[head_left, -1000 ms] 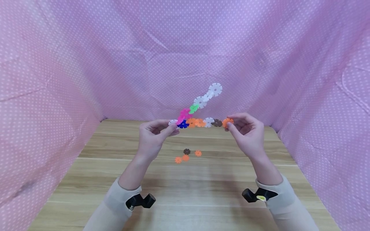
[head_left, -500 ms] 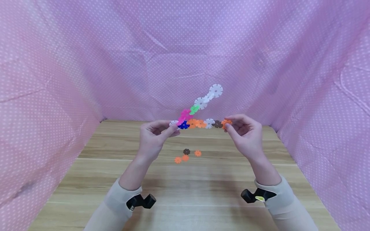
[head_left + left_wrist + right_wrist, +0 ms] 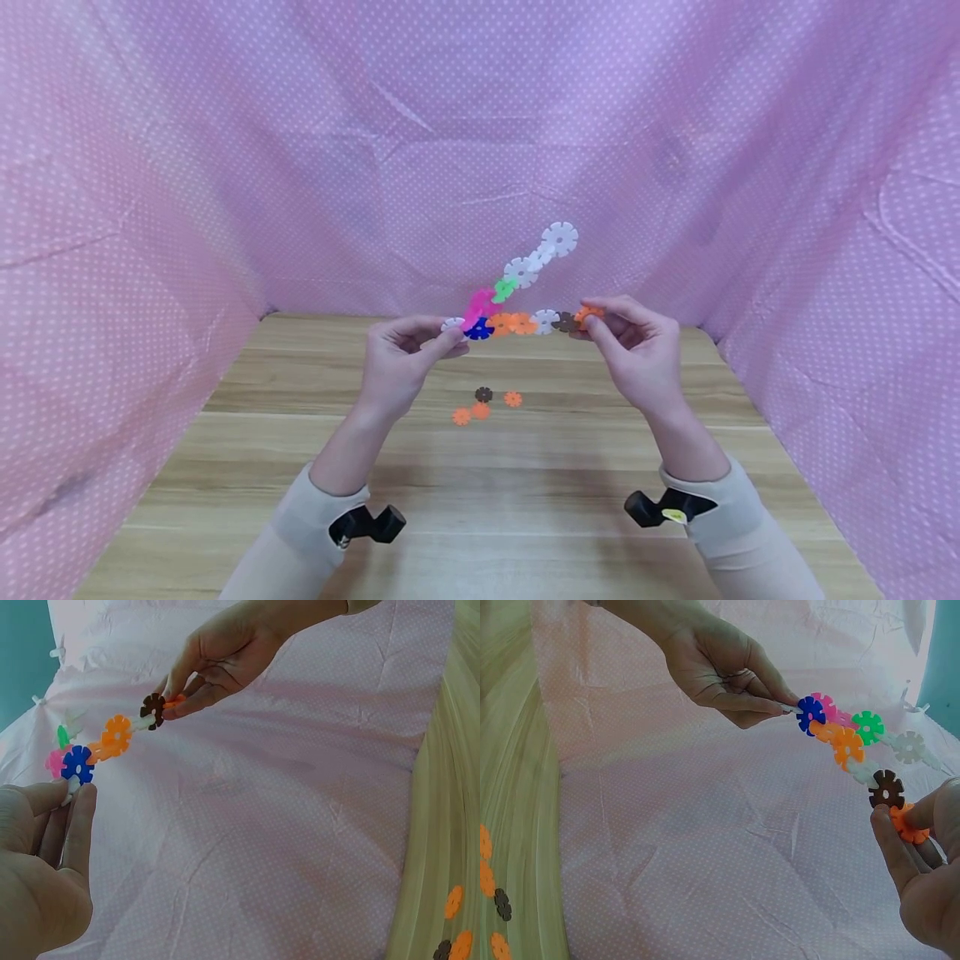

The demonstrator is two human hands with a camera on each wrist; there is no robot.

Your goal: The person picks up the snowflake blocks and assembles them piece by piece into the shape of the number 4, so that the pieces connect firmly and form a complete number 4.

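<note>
Chain [image 3: 522, 319] of discs held up mid-air: near-closed left grip [image 3: 405, 358] pinches white disc [image 3: 450, 322], near-closed right grip [image 3: 641, 354] pinches orange disc [image 3: 909, 832] beside brown disc [image 3: 889, 781]. Likely best: steady left, line orange up square, push gently, avoid twisting chain. Loose discs [image 3: 481, 411] on tabletop [image 3: 480, 517] below grips.

A chain of colourful notched discs [image 3: 501, 325] forks in midair.

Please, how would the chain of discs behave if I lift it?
The chain is probably light: the left hand merely pinches it. It seems fairly stiff, since the white-ended branch sticks out unsupported. It might separate where discs seem joined only at edges.
</note>
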